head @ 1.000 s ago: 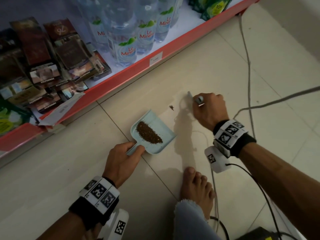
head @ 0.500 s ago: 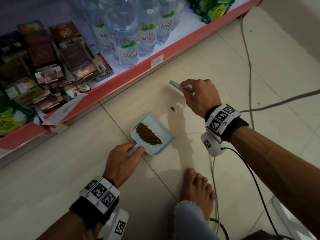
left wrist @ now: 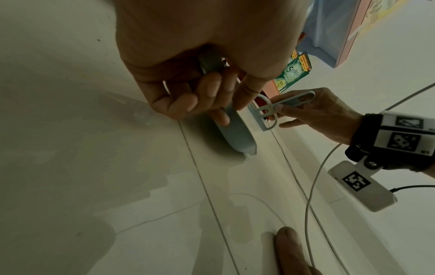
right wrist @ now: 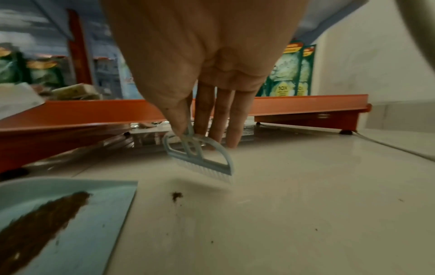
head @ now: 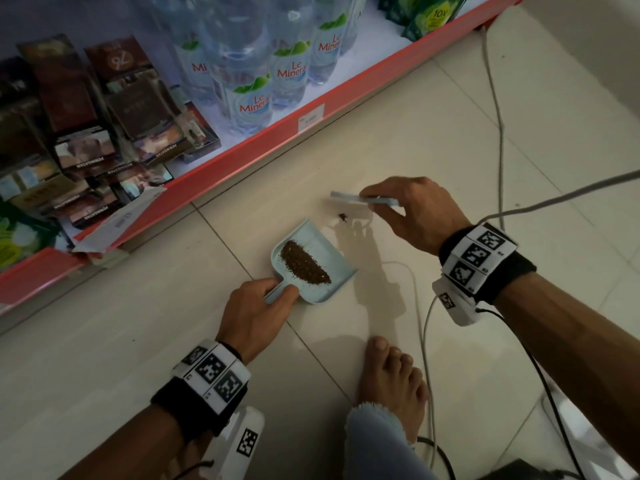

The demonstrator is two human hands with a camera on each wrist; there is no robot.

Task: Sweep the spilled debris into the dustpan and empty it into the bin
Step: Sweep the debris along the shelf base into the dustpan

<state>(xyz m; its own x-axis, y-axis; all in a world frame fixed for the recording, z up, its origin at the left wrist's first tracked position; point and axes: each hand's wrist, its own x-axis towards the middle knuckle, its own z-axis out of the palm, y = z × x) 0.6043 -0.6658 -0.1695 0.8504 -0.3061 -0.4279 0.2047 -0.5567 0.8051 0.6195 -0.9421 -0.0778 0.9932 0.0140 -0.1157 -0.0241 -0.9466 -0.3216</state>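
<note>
Brush [head: 363,199] above dustpan [head: 332,258] lip

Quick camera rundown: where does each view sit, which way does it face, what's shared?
Head: above, facing down at floor; left hand holds dustpan, right hand holds brush; bare foot shows.
Left wrist: under the palm, along the fingers on the dustpan handle; right hand beyond.
Right wrist: low, facing the shelf; fingers pinching brush.
Shared: dustpan, brush in all.
</note>
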